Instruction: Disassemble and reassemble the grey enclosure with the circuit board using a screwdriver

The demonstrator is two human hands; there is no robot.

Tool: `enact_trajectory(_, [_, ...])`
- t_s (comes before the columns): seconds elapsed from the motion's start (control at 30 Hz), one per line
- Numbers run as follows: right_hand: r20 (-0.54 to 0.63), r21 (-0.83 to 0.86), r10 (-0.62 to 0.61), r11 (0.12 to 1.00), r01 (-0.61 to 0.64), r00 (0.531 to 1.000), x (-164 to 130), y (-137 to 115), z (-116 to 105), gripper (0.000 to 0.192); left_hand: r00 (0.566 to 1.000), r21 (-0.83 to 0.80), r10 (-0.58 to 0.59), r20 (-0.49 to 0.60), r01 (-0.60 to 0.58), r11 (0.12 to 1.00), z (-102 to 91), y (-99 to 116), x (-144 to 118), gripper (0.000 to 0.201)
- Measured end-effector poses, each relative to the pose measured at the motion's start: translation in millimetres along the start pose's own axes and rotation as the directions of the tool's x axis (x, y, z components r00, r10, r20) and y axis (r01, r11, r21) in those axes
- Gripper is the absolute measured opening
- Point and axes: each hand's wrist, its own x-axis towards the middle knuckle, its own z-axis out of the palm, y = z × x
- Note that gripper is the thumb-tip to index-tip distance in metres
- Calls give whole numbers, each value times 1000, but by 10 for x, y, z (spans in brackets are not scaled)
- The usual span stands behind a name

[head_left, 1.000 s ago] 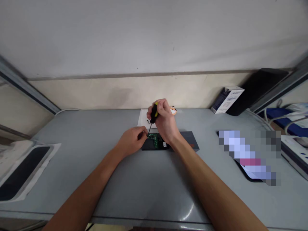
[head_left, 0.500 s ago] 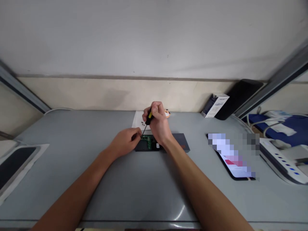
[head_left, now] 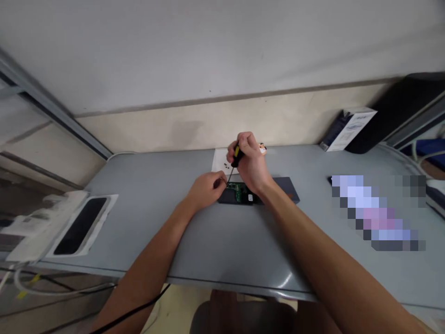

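Observation:
A small dark device [head_left: 229, 196] with an exposed green circuit board [head_left: 239, 191] lies on the grey table [head_left: 222, 241]. My right hand [head_left: 251, 166] is closed around a screwdriver [head_left: 236, 157] with a black and yellow handle, its thin tip pointing down at the board's left corner. My left hand [head_left: 206, 188] rests on the table at the device's left end, fingertips pinched at that corner beside the tip. A dark flat cover [head_left: 287, 188] lies just right of the device, partly behind my right wrist.
A white paper [head_left: 219, 161] with several small dark screws lies behind the device, with a small orange figure [head_left: 262, 148] beside it. A white and blue box [head_left: 347, 130] and a black object [head_left: 399, 111] stand back right. A white tray [head_left: 74, 225] with a dark inset sits at left.
The view has swung left and tilted, so the table's front edge and left tray show more. Both hands stay at the device with the screwdriver on the same corner.

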Motion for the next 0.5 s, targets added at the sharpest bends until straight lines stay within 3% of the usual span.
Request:
enact_trajectory(0.3, [197, -6, 125, 992, -126, 972, 39, -131, 107, 51, 999, -47, -50, -17, 49, 998, -12, 42, 9, 15])
enact_trajectory(0.5, [225, 75, 147, 983, -168, 963, 140, -118, -17, 42, 997, -28, -71, -4, 71, 997, -12, 44, 12, 15])
